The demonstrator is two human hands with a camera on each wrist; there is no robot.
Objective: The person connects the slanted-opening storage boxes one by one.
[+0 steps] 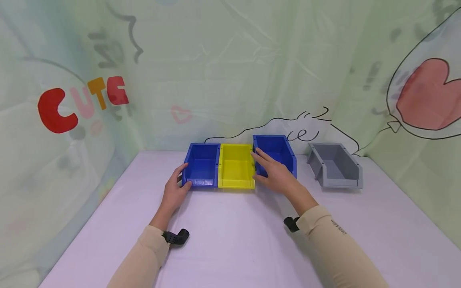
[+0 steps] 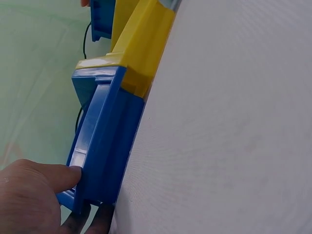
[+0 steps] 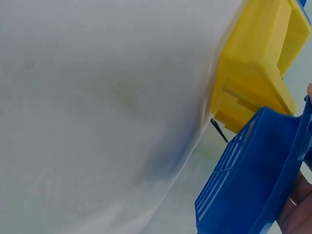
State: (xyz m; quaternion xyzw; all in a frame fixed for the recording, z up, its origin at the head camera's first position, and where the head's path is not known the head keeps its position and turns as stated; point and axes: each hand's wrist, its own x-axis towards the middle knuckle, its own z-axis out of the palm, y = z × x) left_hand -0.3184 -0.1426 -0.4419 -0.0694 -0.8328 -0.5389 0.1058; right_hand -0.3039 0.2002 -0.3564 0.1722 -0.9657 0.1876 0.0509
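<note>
My sleeves point(image 1: 342, 240) are lying nearest. My left hand point(image 1: 175, 193) is pinching the left blue bin point(image 1: 201, 168), which is sitting against the yellow bin point(image 1: 235, 170) on the table point(image 1: 216, 240). My right hand point(image 1: 275, 174) is clamping its fingers on the right blue bin's point(image 1: 277, 148) side wall, holding it above the table beside the yellow one. Since I'm gripping just one side, it could be tipping or slipping; lowered too close, its edge could be catching the yellow rim, nudging the row crooked.
</note>
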